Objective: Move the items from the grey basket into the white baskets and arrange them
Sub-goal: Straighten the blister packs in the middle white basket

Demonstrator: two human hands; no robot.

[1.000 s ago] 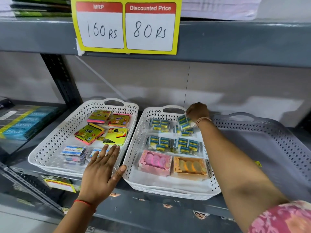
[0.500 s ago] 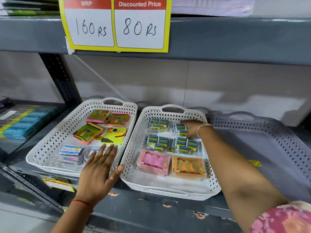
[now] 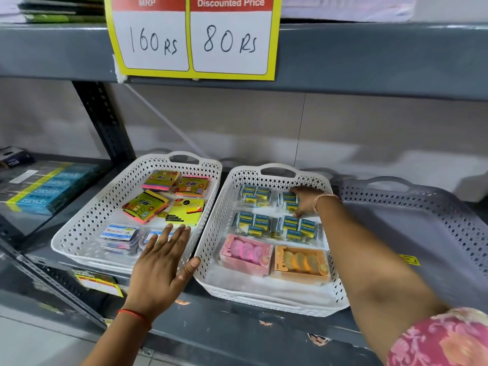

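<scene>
Two white baskets stand side by side on the shelf, the left one (image 3: 79, 233) holding sticky-note pads (image 3: 145, 206) and card packs (image 3: 118, 235). The right white basket (image 3: 211, 247) holds blue eraser packs (image 3: 250, 223), a pink box (image 3: 247, 253) and an orange box (image 3: 301, 262). My right hand (image 3: 307, 203) lies on the back-right eraser pack (image 3: 286, 200), fingers and thumb around it, the pack down on the basket floor. My left hand (image 3: 163, 260) is open on the left basket's front corner, its thumb touching the right basket's rim. The grey basket (image 3: 435, 233) at the right shows a bare floor.
A yellow price sign (image 3: 192, 38) hangs from the shelf above. A dark perforated upright (image 3: 103, 122) stands behind the left basket. Blue boxes (image 3: 47, 188) are stacked in the bay to the left. A small yellow label (image 3: 409, 259) lies by the grey basket.
My right hand has lowered the eraser pack from above the basket's rear rim down into the back-right spot. My left hand has stayed put.
</scene>
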